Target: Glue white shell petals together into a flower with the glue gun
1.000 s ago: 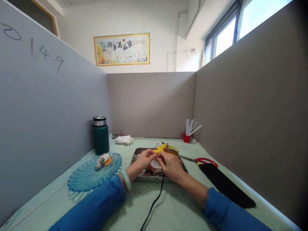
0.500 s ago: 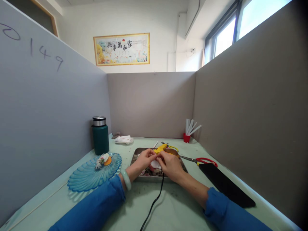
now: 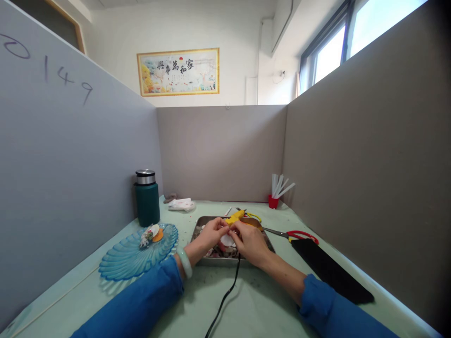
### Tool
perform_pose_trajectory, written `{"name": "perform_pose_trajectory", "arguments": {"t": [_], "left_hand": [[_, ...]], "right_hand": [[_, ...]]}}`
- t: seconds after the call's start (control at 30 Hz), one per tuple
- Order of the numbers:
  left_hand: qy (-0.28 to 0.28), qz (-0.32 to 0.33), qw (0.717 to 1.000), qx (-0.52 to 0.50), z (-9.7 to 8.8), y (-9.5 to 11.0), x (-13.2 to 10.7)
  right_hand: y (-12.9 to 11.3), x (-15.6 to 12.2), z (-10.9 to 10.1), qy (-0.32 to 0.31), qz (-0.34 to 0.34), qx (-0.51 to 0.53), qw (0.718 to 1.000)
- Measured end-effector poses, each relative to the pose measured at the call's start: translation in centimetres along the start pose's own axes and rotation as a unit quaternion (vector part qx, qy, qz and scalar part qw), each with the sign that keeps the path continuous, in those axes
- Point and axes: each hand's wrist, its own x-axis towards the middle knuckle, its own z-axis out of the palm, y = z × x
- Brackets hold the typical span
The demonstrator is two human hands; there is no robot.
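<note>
My left hand (image 3: 210, 234) and my right hand (image 3: 251, 240) meet fingertip to fingertip over a metal tray (image 3: 202, 261). Both are closed in a pinch, and whatever sits between the fingers is too small or hidden to name. Just below them a white round piece, perhaps a shell (image 3: 228, 241), shows among pinkish and brown bits in the tray. Behind the fingers lies a yellow tool (image 3: 235, 217), possibly a glue gun, partly covered by my right hand. A black cord (image 3: 225, 296) runs from the tray toward me.
A blue scalloped glass plate (image 3: 120, 263) with small shell-like pieces (image 3: 152, 236) stands left, before a green bottle (image 3: 147, 202). Red-handled scissors (image 3: 303, 234) and a black strip (image 3: 331, 270) lie right. A red cup (image 3: 273, 202) holds white sticks. Grey partitions (image 3: 221, 155) enclose the table.
</note>
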Motion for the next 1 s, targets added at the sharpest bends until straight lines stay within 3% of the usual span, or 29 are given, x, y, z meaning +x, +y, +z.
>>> {"name": "perform_pose_trajectory", "arguments": {"t": [0.47, 0.83, 1.0], "left_hand": [[0.005, 0.006, 1.0, 0.01, -0.07, -0.19, 0.13], [-0.035, 0.011, 0.999, -0.031, 0.02, 0.27, -0.11], [-0.029, 0.008, 0.999, -0.028, 0.03, 0.11, 0.0]], "right_hand": [[0.08, 0.01, 0.12, 0.003, 0.004, -0.01, 1.0], [-0.01, 0.03, -0.09, 0.022, 0.012, -0.019, 1.0], [-0.01, 0.03, -0.05, 0.017, 0.01, -0.015, 1.0]]}}
